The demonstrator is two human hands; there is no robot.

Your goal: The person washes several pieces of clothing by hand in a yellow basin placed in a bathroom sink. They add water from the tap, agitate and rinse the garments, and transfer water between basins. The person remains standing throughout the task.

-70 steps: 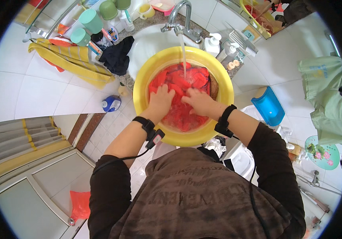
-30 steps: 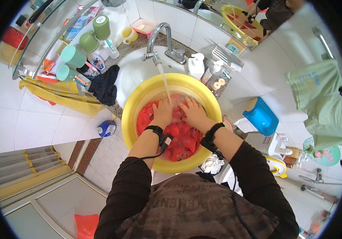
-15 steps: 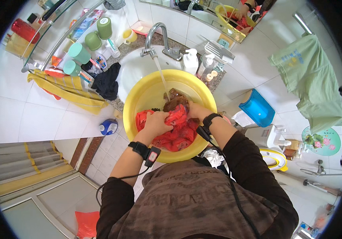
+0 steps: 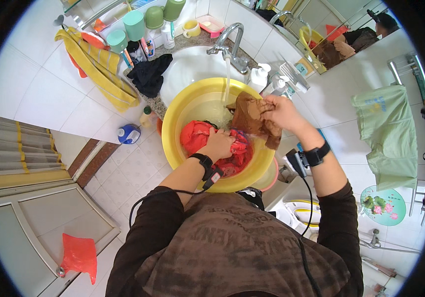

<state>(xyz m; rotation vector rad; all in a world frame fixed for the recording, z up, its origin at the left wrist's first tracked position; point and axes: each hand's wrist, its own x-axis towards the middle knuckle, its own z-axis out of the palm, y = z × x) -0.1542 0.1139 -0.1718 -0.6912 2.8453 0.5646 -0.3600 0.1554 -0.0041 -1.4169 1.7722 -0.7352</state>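
A yellow basin (image 4: 182, 106) stands under a chrome tap (image 4: 229, 42) with water running into it. Red cloth (image 4: 195, 137) lies wet in the basin. My left hand (image 4: 218, 144) presses down on this red cloth, fingers closed over it. My right hand (image 4: 281, 111) is raised above the basin's right rim and grips a wet brown garment (image 4: 249, 118), which hangs bunched beside the water stream. Both wrists wear black bands with cables.
A white sink (image 4: 192, 67) lies behind the basin, with a black cloth (image 4: 149, 74) on its left rim. Cups, bottles and a yellow striped towel (image 4: 98, 64) crowd the counter. A green cloth (image 4: 388, 133) hangs at right. A blue-white bottle (image 4: 129, 133) stands on the tiled floor.
My right hand has lifted the brown garment out of the basin and up to the right. My left hand stays on the red cloth. The view has shifted slightly.
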